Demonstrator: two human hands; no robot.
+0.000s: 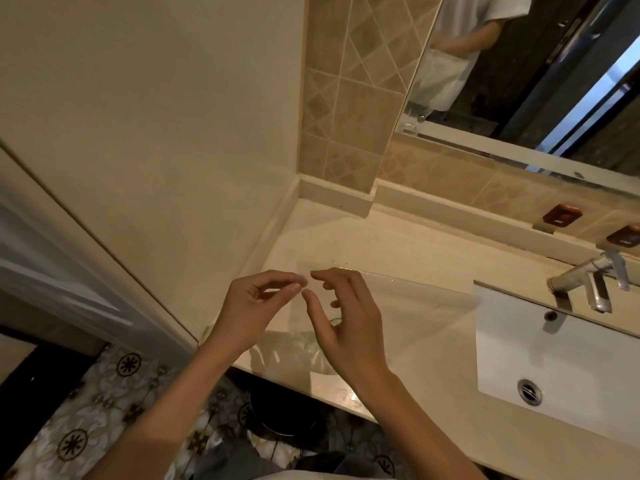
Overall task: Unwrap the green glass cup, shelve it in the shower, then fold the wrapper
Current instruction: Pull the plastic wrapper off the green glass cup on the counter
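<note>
Head view: left hand [252, 306] pinches wrapper [398, 306] edge, right hand [346, 320] loose, maybe touching; match edges, crease flat on counter [433, 368]

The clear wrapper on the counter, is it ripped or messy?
No rip shows. The wrapper lies spread on the counter, crinkled near the front edge, one end reaching the sink. Both hands hover above it.

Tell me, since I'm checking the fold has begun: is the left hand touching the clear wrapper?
Cannot tell. In the head view the left hand pinches above the transparent wrapper on the counter, but the film's edge is too faint to see there.
</note>
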